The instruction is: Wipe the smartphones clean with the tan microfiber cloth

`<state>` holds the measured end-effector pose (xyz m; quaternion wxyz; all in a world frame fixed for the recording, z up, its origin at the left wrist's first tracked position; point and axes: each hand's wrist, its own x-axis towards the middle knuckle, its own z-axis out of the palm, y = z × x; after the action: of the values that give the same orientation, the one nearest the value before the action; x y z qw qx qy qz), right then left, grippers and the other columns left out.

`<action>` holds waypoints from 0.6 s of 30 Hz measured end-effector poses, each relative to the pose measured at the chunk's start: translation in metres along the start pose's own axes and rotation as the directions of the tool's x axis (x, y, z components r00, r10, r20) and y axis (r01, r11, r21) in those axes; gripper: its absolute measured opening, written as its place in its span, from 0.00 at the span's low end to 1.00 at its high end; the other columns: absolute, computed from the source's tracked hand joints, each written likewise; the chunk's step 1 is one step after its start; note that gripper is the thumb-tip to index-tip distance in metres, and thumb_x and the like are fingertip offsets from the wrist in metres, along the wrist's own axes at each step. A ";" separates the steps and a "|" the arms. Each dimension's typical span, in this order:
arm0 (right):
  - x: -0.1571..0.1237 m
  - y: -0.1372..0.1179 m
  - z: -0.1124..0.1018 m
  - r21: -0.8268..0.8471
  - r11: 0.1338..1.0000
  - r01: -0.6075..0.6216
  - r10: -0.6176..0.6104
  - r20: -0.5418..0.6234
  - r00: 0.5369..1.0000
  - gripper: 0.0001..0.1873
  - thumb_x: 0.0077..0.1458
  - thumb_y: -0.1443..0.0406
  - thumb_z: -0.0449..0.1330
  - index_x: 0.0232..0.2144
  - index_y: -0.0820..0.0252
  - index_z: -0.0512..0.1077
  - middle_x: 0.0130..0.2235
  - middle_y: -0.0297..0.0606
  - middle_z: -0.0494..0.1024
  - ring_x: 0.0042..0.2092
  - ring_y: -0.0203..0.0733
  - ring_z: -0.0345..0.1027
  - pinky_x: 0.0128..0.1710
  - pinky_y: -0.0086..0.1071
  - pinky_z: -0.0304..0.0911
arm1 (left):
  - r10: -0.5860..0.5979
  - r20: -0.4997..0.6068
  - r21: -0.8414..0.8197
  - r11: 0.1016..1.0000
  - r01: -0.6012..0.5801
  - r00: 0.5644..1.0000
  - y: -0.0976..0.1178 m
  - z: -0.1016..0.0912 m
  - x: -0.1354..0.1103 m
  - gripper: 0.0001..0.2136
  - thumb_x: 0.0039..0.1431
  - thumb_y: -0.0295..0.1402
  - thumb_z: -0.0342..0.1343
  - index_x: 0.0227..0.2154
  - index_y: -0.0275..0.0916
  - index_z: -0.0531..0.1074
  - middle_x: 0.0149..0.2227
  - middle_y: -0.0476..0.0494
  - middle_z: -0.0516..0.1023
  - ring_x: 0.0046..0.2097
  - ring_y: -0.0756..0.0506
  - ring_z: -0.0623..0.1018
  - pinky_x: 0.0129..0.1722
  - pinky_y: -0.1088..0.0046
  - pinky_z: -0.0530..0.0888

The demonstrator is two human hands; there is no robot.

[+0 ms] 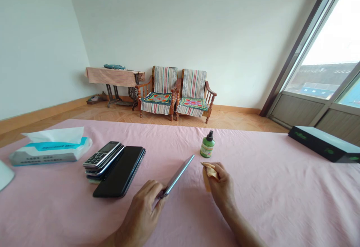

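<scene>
At lower centre the left hand (144, 205) grips a slim phone (180, 174) tilted off the pink surface (267, 187), and the right hand (222, 187) pinches a small yellowish cloth (209, 172) beside it, not touching. Wiping looks barely begun: the stack of phones (112, 164) at centre left lies untouched
</scene>
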<state>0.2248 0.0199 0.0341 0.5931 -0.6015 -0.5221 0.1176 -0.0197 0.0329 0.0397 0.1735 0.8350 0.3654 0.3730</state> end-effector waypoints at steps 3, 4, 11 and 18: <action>0.001 -0.006 0.001 -0.014 0.992 0.127 -0.128 -0.032 0.991 0.12 0.51 0.65 0.56 0.35 0.59 0.78 0.34 0.40 0.77 0.36 0.42 0.72 0.36 0.31 0.65 | 0.022 0.048 0.020 1.000 -0.023 0.999 0.005 -0.001 -0.001 0.08 0.58 0.22 0.49 0.34 0.40 0.70 0.32 0.45 0.74 0.35 0.44 0.76 0.35 0.70 0.75; 0.001 -0.007 0.001 -0.019 0.987 0.159 -0.160 -0.039 0.986 0.11 0.52 0.66 0.56 0.36 0.59 0.78 0.35 0.40 0.77 0.37 0.41 0.72 0.36 0.30 0.66 | 0.042 0.067 0.019 0.999 -0.043 0.997 0.007 -0.001 -0.002 0.10 0.58 0.21 0.49 0.37 0.40 0.70 0.34 0.45 0.75 0.37 0.44 0.77 0.38 0.69 0.75; 0.000 -0.007 0.002 -0.072 0.947 0.313 -0.315 -0.009 0.949 0.15 0.50 0.74 0.54 0.38 0.60 0.77 0.34 0.39 0.74 0.34 0.37 0.71 0.31 0.26 0.65 | 0.110 0.149 0.015 0.993 -0.113 0.983 0.009 -0.001 -0.005 0.19 0.60 0.19 0.46 0.51 0.42 0.67 0.42 0.42 0.75 0.44 0.43 0.76 0.46 0.68 0.74; -0.025 -0.024 0.015 0.025 0.904 0.427 -0.425 0.165 0.890 0.25 0.49 0.79 0.49 0.45 0.59 0.74 0.37 0.40 0.73 0.36 0.36 0.70 0.33 0.24 0.65 | 0.104 0.150 -0.016 0.995 -0.103 0.983 0.010 -0.001 -0.003 0.19 0.63 0.21 0.46 0.53 0.43 0.67 0.43 0.42 0.76 0.45 0.44 0.76 0.47 0.68 0.74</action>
<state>0.1912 0.0032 0.0384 0.5553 -0.4639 -0.6895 0.0315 -0.0168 0.0242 0.0446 0.1842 0.8781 0.3058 0.3187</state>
